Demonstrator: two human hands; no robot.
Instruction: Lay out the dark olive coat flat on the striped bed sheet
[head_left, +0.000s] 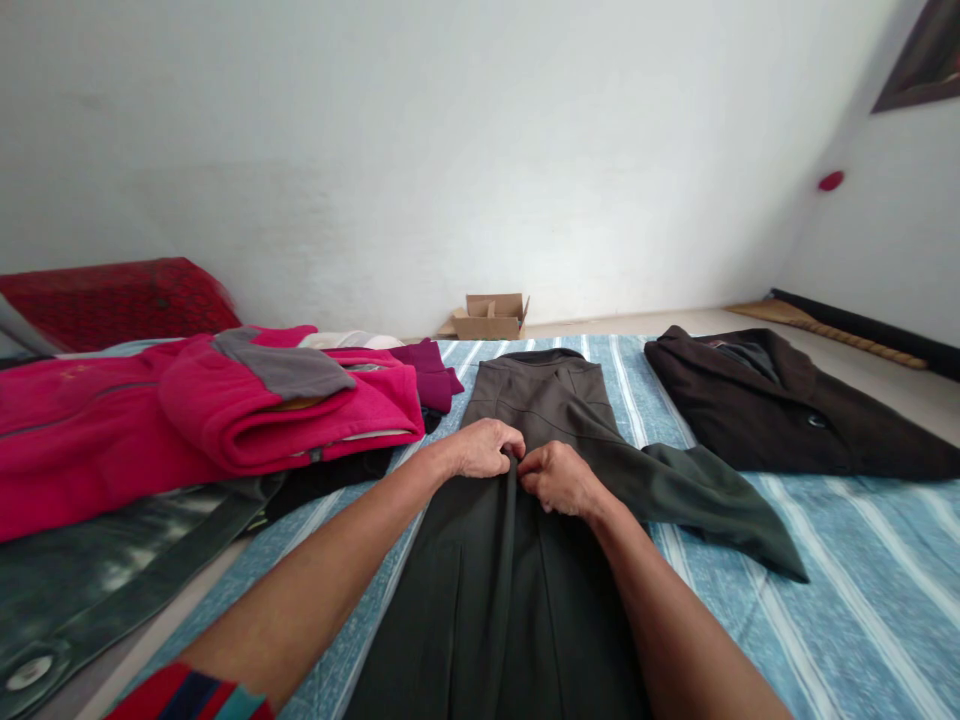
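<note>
A dark grey-green coat [495,590] lies lengthwise in front of me, its collar at the far end. One sleeve stretches out to the right across the striped cloth. My left hand [484,449] pinches the raised front edge of the coat near its middle. Close beside it, my right hand [556,476] is closed on the same edge from the right. The fingertips of both hands nearly meet, and whatever small part sits between them is hidden.
A blue and white striped cloth [832,560] is spread underneath. Left lies a heap with a pink fleece jacket [202,410] and a dark green garment [127,560]. A folded dark brown jacket [772,415] lies right. An open cardboard box [489,322] stands by the wall.
</note>
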